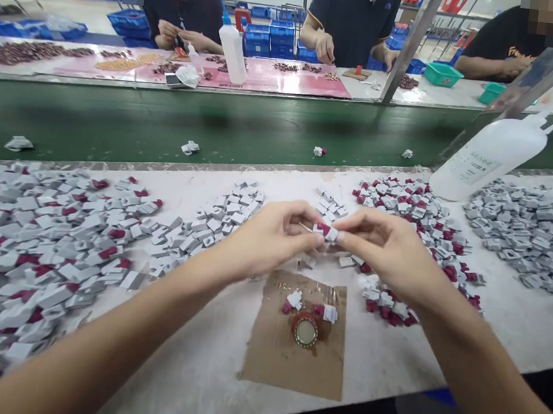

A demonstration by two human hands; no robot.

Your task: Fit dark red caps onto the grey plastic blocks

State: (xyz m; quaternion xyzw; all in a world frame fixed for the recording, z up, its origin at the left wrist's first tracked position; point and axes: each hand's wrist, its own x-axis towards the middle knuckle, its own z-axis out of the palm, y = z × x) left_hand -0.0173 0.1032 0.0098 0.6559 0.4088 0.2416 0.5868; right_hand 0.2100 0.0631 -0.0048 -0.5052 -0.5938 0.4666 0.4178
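Nearest to me are the left forearm (146, 315) and the right forearm (478, 356), which reach inward over the table (181, 362). Between them lies a cardboard (288, 374), and on it a cap (305, 332) and two pieces (293, 300). The cardboard looks stained around the cap, so I judge that this place may be sticky.

Just beyond, above the table, is the piece (325, 231), white and dark red. The fingers (309, 239) of the left hand (276, 238) and of the right hand (385, 243) are narrow, pinching it from its two sides. I expect it to be light, stiff and rather smooth; its small joint could perhaps break, so I would hold the sides with fingertips, softly.

The left pile (49, 249) comes near the left forearm, and the mixed pile (417, 205) is near the right hand, so sideways room is little. Behind, the bottle (492, 157) is near a metal post (412, 43); a wide reach could knock it.

Farther, I see a green belt (265, 130) with loose bits, then three co-workers (353, 17).
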